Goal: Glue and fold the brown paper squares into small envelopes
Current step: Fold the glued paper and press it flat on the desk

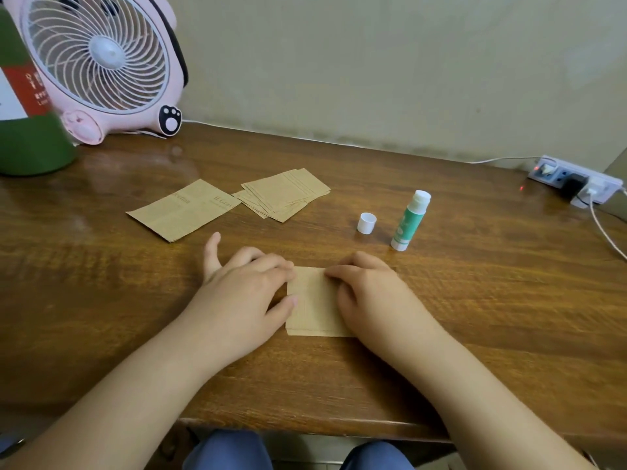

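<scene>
A folded brown paper piece (314, 303) lies flat on the wooden table (475, 300) in front of me. My left hand (244, 290) presses its left edge with fingertips and thumb. My right hand (366, 293) rests on its right side, fingers curled onto the top edge. Farther back lies a fanned stack of brown paper squares (285, 195), with a larger single brown sheet (183, 210) to its left. A green and white glue stick (409, 221) stands upright and uncapped at the right, its white cap (366, 223) beside it.
A pink desk fan (101, 62) stands at the back left beside a green container (27, 130). A white power strip (576, 184) with plugs and a trailing cable (607, 232) sits at the back right. The table's front edge is near my knees.
</scene>
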